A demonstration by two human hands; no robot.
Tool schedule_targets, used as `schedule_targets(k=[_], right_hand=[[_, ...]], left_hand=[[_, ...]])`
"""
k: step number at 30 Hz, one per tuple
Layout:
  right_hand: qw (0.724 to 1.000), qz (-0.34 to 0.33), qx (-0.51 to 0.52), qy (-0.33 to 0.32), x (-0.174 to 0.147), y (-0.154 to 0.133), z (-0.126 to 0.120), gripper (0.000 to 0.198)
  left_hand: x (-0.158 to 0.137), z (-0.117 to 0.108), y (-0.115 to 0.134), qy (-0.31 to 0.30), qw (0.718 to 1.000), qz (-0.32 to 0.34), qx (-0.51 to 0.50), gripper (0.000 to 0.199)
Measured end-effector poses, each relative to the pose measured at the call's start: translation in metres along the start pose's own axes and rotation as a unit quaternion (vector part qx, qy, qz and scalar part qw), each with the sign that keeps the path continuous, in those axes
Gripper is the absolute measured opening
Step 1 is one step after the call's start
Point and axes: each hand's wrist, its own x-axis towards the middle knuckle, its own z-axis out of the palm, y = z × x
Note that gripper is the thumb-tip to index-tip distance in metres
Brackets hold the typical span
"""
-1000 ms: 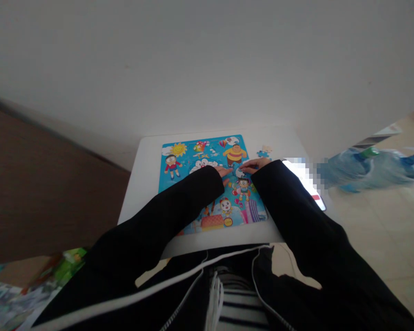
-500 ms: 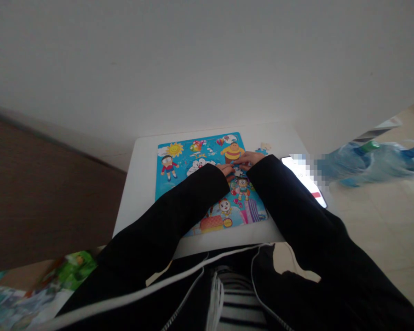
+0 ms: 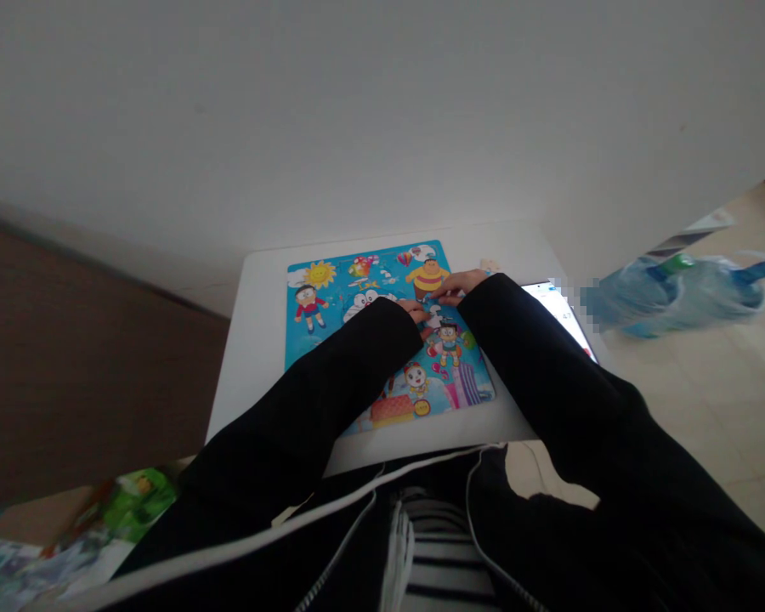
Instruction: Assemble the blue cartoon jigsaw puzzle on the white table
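1. Currently, the puzzle board point(image 3: 331, 314) lies flat on the white table point(image 3: 239, 340), near the wall point(image 3: 382, 127), w/ both hands on its right-of-centre area.
2. R hand point(image 3: 454, 287): thumb & fingers bent nearly together, tips down by the legs of the yellow-shirted figure point(image 3: 428, 276). Can't tell if a pc is pinched there; too small & blurry.
3. L hand point(image 3: 419, 313): fingers stretched low over the board, just beside a pale patch point(image 3: 434, 316). L sleeve point(image 3: 337, 365) hides much of it, so can't tell if it has hold of anything.
4. Doing it well (judgement): L hand should brace the surface; R tips should match edges & printed pic 1st, then press straight down, light & even, no forcing. Prob. best to keep sleeves from dragging.
5. Orientation: printed figures' heads point to the wall, feet to the person. Board's turned a bit, far R corner farther off than far L.
6. Long axis: looks near square; near L corner's covered, so can't say which side's longer.
7. Nearby: loose pc point(image 3: 488, 264) on the table, partly hidden by R sleeve point(image 3: 523, 340); lit phone point(image 3: 561, 314) R of that.
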Motion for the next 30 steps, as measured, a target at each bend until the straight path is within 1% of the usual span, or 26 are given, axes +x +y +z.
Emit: schedule_targets(k=[3, 5, 8, 10, 13, 16, 19, 22, 24, 26, 30], right_hand=[[1.0, 0.006, 0.006, 0.001, -0.002, 0.001, 0.001, 0.024], [1.0, 0.006, 0.01, 0.008, -0.001, 0.003, 0.003, 0.024], [1.0, 0.0, 0.014, 0.014, 0.004, 0.009, 0.008, 0.025], [1.0, -0.004, 0.017, 0.008, 0.007, 0.012, 0.01, 0.026], [1.0, -0.016, 0.011, 0.004, 0.009, 0.014, 0.012, 0.027], [0.999, -0.036, -0.016, 0.007, 0.007, 0.011, 0.009, 0.028], [0.998, -0.055, -0.043, -0.008, 0.005, 0.006, 0.005, 0.032], [0.994, -0.089, -0.06, -0.035, 0.005, 0.002, 0.001, 0.034], [0.992, -0.107, -0.063, -0.034, 0.006, 0.002, -0.001, 0.035], [0.992, -0.108, -0.061, -0.024, 0.006, 0.003, -0.001, 0.035], [0.994, -0.075, -0.072, -0.014, 0.006, 0.003, 0.001, 0.035]], left_hand=[[0.0, 0.01, -0.005, 0.045, 0.999, 0.009, 0.024, 0.031], [0.002, 0.02, -0.008, 0.068, 0.997, 0.016, 0.032, 0.036], [0.005, 0.033, -0.01, 0.069, 0.997, 0.027, 0.029, 0.046], [0.006, 0.038, -0.01, 0.062, 0.997, 0.021, 0.03, 0.05], [0.006, 0.036, -0.008, 0.048, 0.998, 0.007, 0.045, 0.054], [0.004, 0.031, -0.004, 0.028, 0.998, 0.014, 0.062, 0.054], [0.002, 0.028, 0.0, -0.005, 0.997, -0.008, 0.075, 0.053], [0.0, 0.027, 0.003, -0.04, 0.996, -0.027, 0.072, 0.048], [-0.001, 0.025, 0.003, -0.049, 0.996, -0.029, 0.069, 0.044], [-0.001, 0.021, 0.002, -0.055, 0.996, -0.017, 0.071, 0.043], [0.001, 0.013, 0.005, -0.056, 0.995, 0.018, 0.082, 0.041]])
